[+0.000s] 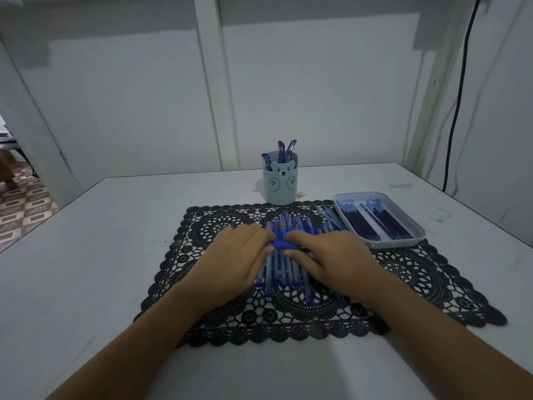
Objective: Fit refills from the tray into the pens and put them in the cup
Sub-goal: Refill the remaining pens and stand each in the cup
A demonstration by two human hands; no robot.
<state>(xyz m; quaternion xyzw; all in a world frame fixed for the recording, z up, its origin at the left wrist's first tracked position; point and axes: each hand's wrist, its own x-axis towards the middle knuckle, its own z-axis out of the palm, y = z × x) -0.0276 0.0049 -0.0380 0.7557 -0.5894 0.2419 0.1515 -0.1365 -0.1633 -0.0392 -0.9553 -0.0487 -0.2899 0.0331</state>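
Right, both hands meet over the mid-mat. Left hand (239,255) & right hand (331,255) each pinch, fingertips vs thumb, a short blue pen part (285,245) held between them; cap or barrel end, can't tell. Under the palms lies a pile of pens (284,272), roughly parallel, running near-to-far. All this sits on a black lace mat (225,327), approx centred on the tabletop (86,255). Tray (389,243) rests on the mat's far-right corner, w/ refills (375,223) lying lengthwise inside. Cup (279,186) w/ a bear face stands upright just past the mat's far edge, three pens standing in it. Black cable (461,82) hangs down the wall beyond the far-right corner.
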